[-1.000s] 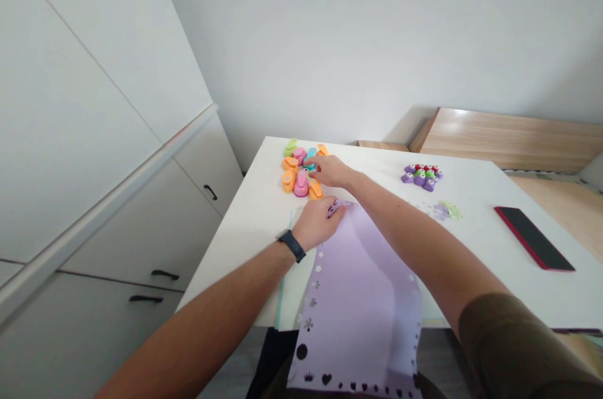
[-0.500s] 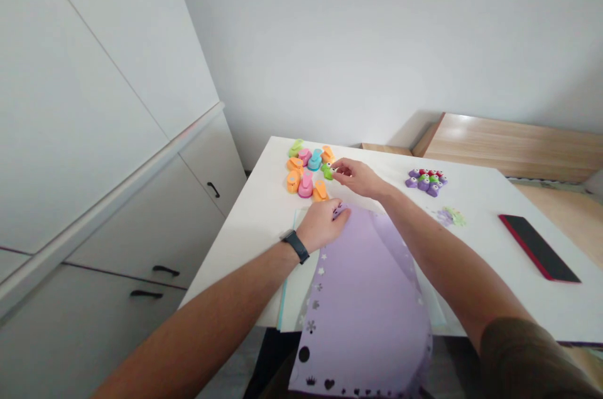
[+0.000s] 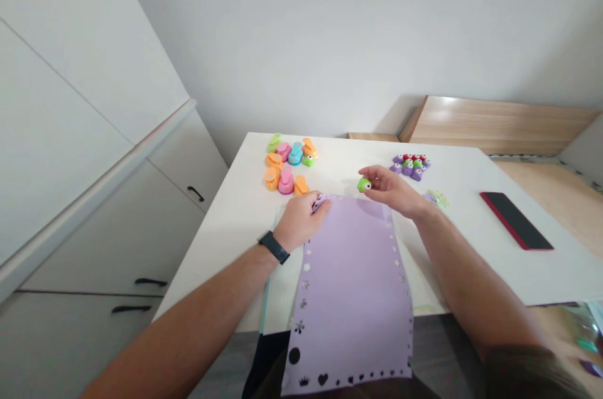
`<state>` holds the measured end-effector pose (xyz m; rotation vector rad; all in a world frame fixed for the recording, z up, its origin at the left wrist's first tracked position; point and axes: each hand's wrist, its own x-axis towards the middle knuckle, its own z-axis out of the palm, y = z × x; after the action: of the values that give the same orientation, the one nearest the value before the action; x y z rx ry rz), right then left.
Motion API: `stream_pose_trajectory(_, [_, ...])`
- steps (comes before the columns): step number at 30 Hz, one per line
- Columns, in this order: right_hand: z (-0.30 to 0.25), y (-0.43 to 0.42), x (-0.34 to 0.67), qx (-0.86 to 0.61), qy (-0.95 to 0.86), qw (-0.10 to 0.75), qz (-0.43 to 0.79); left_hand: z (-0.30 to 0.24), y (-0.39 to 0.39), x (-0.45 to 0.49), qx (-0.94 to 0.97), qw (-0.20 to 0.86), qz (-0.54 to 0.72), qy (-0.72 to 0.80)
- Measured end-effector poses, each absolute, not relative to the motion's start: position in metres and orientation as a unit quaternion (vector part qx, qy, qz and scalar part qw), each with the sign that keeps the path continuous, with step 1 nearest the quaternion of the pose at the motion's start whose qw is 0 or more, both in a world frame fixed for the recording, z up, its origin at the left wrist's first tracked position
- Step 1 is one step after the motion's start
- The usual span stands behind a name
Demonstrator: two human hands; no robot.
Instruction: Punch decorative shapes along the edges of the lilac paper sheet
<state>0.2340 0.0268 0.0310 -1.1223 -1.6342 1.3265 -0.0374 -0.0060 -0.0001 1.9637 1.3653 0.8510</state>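
My left hand [image 3: 304,218] is closed on the top left corner of a purple sheet of paper [image 3: 354,286]. Shapes such as stars, flowers, hearts and a crown are punched along the sheet's edges, and its lower part hangs past the table's front edge. Above the sheet's top right, my right hand [image 3: 393,190] grips a small green craft punch [image 3: 364,185] between thumb and fingers. A group of larger orange, pink, blue and green craft punches [image 3: 286,180] stands on the table beyond my left hand, with another small green punch [image 3: 308,161] at its right side.
Small purple, red and green punches [image 3: 410,166] stand in a cluster at the right. Paper cutouts [image 3: 438,198] lie near them. Farther right is a dark flat object with a red edge [image 3: 517,220]. White cabinets [image 3: 117,248] flank the table [image 3: 221,217] on the left.
My right hand has moved right, away from the large punches, and now carries a small green punch. My left hand still holds the paper. The head view has shifted slightly.
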Motion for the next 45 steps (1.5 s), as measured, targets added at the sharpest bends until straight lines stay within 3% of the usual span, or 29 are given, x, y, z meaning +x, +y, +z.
stream_pose_trajectory(8, [0.024,0.024,0.256,-0.434,-0.63,0.336,0.55,0.004,-0.007,-0.04,0.741,0.298,0.323,0.508])
stream_pose_trajectory(15, [0.022,0.024,0.262,-0.452,-0.716,0.265,0.461,0.006,-0.005,-0.04,0.743,0.286,0.314,0.517])
stream_pose_trajectory(28, [0.027,0.019,0.254,-0.446,-0.754,0.194,0.442,0.007,-0.006,-0.04,0.736,0.289,0.311,0.528])
stream_pose_trajectory(45, [0.026,0.019,0.252,-0.445,-0.75,0.206,0.444,0.009,-0.007,-0.038,0.739,0.275,0.311,0.531])
